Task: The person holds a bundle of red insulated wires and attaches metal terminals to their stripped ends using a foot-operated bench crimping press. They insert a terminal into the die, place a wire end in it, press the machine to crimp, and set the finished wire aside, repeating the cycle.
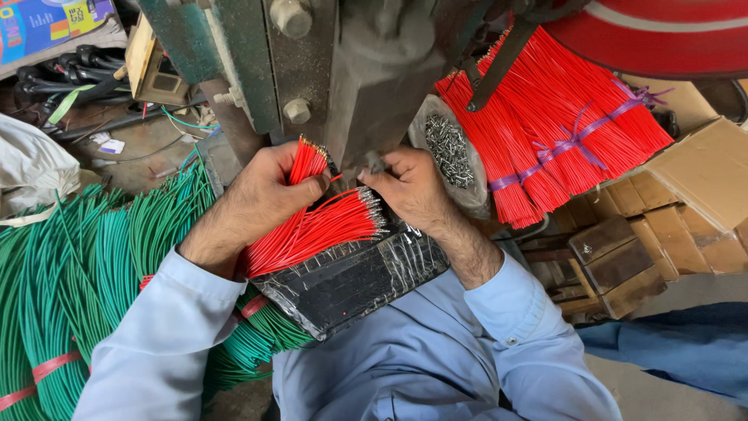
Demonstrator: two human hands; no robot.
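My left hand is closed around a small bunch of short red wires with metal tips, held up against the grey-green press machine. My right hand pinches something small right under the machine's head; what it grips is too small to see. Between and below both hands, a pile of red wires with metal ends lies on a black tape-wrapped rest in front of my light blue shirt.
Large bundles of green wires tied with red bands fill the left. Red wire bundles tied with purple string lie at the upper right, beside a clear bag of small metal terminals. Cardboard and wooden blocks are at the right.
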